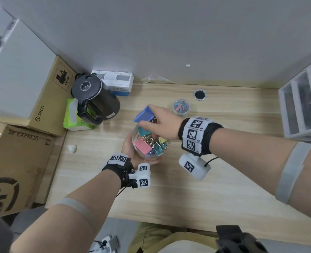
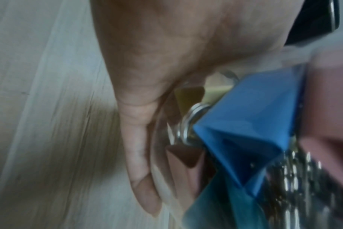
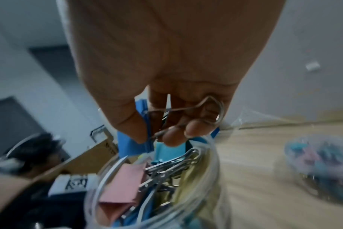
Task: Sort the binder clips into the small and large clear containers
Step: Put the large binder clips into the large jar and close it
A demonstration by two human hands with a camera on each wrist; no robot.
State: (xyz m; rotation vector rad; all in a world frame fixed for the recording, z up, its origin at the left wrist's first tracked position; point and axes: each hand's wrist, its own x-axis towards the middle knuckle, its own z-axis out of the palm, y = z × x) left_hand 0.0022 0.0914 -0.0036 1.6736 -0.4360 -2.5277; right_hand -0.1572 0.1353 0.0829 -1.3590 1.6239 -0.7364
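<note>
just above the large clear container, right hand pinches a blue binder clip, fingers curled round it; left hand cups the container from beneath.

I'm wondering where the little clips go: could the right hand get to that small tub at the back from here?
Probably yes. The small tub stands open-topped just beyond the right hand with bare desk around it, though that hand grips a big blue clip.

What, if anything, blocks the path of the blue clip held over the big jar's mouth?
No lid or barrier is visible. The right hand pinches the blue clip above the open large container, which the left hand holds; clips already inside reach near its rim.
</note>
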